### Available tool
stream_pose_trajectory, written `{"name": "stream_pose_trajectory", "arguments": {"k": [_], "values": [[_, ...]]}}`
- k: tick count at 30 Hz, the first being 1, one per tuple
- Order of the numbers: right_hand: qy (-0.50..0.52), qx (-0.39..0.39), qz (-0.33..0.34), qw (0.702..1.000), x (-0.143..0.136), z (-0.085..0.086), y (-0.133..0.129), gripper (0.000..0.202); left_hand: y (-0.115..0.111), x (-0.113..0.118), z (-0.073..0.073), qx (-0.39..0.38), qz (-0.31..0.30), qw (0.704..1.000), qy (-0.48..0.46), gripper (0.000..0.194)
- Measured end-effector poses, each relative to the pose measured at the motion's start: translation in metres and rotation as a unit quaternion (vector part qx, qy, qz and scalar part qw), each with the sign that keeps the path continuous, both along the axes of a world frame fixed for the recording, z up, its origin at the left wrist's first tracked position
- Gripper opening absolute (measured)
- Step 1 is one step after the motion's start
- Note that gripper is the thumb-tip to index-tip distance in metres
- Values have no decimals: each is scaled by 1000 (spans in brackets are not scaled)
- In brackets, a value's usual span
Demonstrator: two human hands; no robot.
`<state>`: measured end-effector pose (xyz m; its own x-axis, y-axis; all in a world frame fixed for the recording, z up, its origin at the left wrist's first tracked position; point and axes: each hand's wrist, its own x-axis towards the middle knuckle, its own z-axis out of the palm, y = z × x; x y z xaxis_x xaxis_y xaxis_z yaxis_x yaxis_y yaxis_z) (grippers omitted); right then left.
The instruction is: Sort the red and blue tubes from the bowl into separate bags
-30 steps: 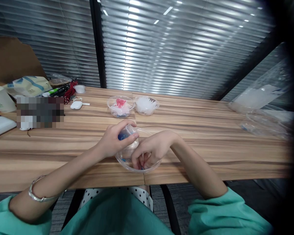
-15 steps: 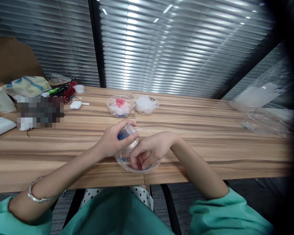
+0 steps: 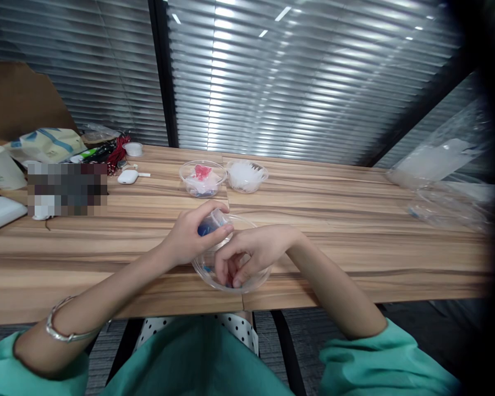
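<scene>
A round clear plastic bowl (image 3: pixel 253 285) rests near the table's front edge with a few small blue bits inside. My left hand (image 3: pixel 186 234) is closed round a small clear cup (image 3: pixel 219 218) with blue contents, tilted over the bowl's left side. Down inside the bowl is my right hand (image 3: pixel 247 256), its fingers bent and pinched together close to the bottom near the front rim. Whatever lies between those fingertips is too small and hidden to name.
Behind the bowl stand two clear tubs, one with pink and red packets (image 3: pixel 203 179), the other with white translucent pieces (image 3: pixel 246 176). A white earbud case (image 3: pixel 127 176), a paper cup (image 3: pixel 2 168) and red cords (image 3: pixel 119 151) lie left. Clear plastic bags (image 3: pixel 441 165) are at right.
My right hand has shifted slightly left within the bowl, fingers still bent together. The left hand and the cup have stayed in place.
</scene>
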<state>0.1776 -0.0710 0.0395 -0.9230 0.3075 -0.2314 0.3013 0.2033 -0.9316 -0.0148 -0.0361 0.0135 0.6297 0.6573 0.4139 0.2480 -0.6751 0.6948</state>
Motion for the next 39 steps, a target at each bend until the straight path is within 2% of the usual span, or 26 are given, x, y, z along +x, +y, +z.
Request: {"name": "stream_pose_trajectory", "arguments": {"k": [3, 16, 20, 24, 26, 28, 30, 33, 35, 39], "values": [[6, -6, -1, 1000, 0, -1, 0, 23, 0, 0, 1, -4, -1, 1000, 3, 36], [-15, 34, 34, 999, 0, 7, -3, 7, -2, 0, 1, -8, 1, 1000, 2, 37], [-21, 38, 20, 999, -1, 7, -5, 11, -2, 0, 0, -7, 3, 1000, -15, 35], [88, 50, -71, 992, 0, -1, -4, 11, 2, -3, -7, -46, 10, 996, -70, 34], [192, 51, -142, 970, 0, -7, 0, 8, 5, -5, -12, -67, 17, 991, -112, 34], [295, 51, -219, 929, -1, -14, 5, 9, 8, -7, -16, -98, 11, 982, -158, 35], [373, 46, -308, 874, -4, -19, 10, 14, 9, -9, -17, -119, -2, 977, -178, 36], [423, 33, -419, 803, -7, -22, 14, 17, 7, -10, -9, -77, -24, 992, -92, 32], [414, 47, -440, 796, -10, -21, 13, 17, 5, -10, -3, -42, -33, 998, -29, 32], [354, 122, -424, 825, -13, -18, 8, 17, 4, -9, 1, -45, -28, 998, -21, 34]]}}
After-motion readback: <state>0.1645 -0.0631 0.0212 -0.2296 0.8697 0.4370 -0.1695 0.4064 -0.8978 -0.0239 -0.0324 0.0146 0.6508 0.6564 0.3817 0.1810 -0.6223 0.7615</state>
